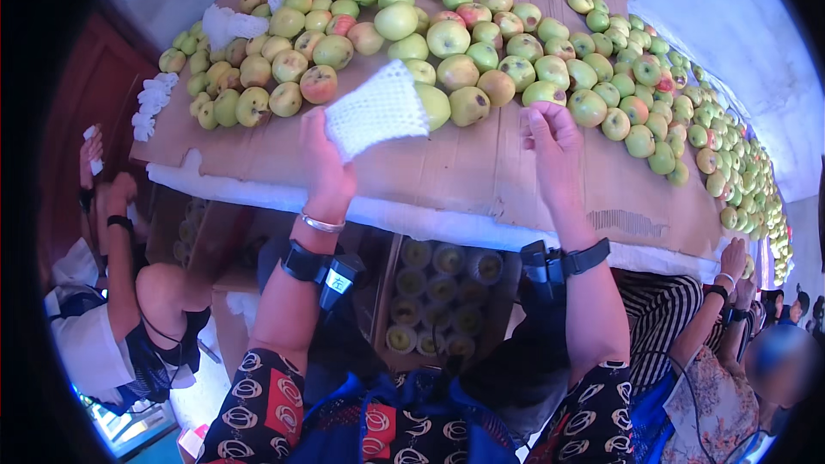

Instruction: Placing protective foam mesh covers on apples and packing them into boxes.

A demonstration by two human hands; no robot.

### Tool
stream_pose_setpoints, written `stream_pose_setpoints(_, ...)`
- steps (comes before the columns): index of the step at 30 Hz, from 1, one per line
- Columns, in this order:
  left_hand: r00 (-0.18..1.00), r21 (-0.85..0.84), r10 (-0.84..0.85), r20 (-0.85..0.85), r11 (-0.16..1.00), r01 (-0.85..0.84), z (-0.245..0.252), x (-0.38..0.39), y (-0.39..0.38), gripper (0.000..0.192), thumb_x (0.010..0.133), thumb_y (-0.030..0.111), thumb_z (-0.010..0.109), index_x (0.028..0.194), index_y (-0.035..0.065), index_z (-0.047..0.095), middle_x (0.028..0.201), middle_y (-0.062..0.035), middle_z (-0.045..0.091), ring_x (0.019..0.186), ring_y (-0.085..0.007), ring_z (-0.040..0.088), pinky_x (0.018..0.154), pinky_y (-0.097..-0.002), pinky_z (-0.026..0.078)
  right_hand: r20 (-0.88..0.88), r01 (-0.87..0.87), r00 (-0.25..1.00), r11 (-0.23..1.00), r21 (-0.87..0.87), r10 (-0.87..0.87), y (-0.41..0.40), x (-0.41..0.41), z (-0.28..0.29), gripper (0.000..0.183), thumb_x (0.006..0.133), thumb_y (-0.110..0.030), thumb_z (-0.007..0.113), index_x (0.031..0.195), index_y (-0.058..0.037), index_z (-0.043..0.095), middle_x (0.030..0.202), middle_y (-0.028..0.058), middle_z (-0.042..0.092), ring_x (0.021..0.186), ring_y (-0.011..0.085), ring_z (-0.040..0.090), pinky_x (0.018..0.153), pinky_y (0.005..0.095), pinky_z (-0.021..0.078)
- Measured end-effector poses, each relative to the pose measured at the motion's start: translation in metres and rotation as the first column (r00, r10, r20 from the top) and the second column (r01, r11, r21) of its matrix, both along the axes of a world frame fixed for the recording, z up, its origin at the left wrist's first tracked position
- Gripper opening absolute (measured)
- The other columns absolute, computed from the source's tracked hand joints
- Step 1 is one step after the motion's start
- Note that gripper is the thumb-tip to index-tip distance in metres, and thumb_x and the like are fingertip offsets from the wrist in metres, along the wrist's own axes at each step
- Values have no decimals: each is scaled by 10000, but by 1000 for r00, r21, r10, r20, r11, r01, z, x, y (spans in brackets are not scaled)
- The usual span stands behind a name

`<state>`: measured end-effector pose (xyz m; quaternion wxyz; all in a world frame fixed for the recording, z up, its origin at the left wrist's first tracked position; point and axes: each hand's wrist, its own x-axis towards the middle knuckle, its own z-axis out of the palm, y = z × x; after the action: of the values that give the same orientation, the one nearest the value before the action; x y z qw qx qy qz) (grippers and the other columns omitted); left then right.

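My left hand (327,158) holds a white foam net sleeve (380,109) up over the front part of the cardboard; whether anything is inside the sleeve cannot be told. To its right, my right hand (551,135) is raised with fingers curled and thumb near the fingertips, just in front of a green apple with a brown spot (543,94). I cannot tell whether those fingers pinch something small. Many green and reddish apples (448,38), several with brown blemishes, lie heaped beyond both hands on the cardboard sheet (451,174).
More foam net sleeves (233,26) lie on the apples at the left and on the cardboard's left edge (153,100). Below the padded table edge stands a box of apples in sleeves (441,290). One person (122,309) sits at left; others (709,386) are at right.
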<state>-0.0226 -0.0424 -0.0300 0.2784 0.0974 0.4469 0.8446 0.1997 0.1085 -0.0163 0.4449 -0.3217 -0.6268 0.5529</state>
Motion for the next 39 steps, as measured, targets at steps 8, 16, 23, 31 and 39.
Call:
stream_pose_setpoints(8, 930, 70, -78, 360, 996, 57, 8, -14, 2, 197, 931, 211, 408, 1014, 86, 534, 761, 19, 565, 562, -79, 457, 432, -211, 322, 553, -245, 761, 638, 730, -340, -4, -38, -15, 471, 723, 7, 551, 1179, -102, 510, 1343, 200, 339, 1280, 377, 279, 986, 486, 281)
stream_pose_setpoints(16, 909, 96, -77, 409, 995, 41, 13, -15, 1, 198, 930, 203, 413, 1009, 76, 543, 767, 8, 577, 544, -82, 463, 409, -212, 318, 579, -291, 815, 862, 415, -3, 3, -21, -10, 368, 742, 40, 524, 1093, -65, 494, 1208, 167, 503, 1152, 335, 476, 925, 388, 403)
stream_pose_setpoints(23, 901, 84, -77, 427, 995, 46, 14, -11, 4, 206, 933, 177, 391, 1014, 52, 534, 669, 0, 533, 457, -83, 395, 378, -202, 298, 365, -250, 908, 965, 76, 206, -6, -14, -23, 380, 835, -166, 596, 1162, -5, 487, 1056, 154, 593, 962, 212, 584, 816, 336, 469)
stream_pose_setpoints(31, 896, 100, -117, 429, 992, 82, 16, -9, 6, 200, 928, 170, 395, 1001, 37, 525, 648, -5, 505, 462, -79, 383, 376, -203, 290, 499, -336, 828, 939, 77, 256, 4, -7, -20, 421, 913, -196, 497, 1273, 15, 440, 1166, 127, 550, 993, 177, 561, 859, 288, 451)
stream_pose_setpoints(39, 885, 123, -128, 447, 989, 81, 16, -11, 5, 208, 926, 167, 391, 1016, 35, 523, 628, -2, 488, 463, -78, 389, 372, -198, 293, 489, -331, 858, 897, 293, 156, 0, -19, -18, 641, 753, -169, 644, 1327, -48, 386, 1151, 150, 549, 896, 182, 579, 811, 312, 463)
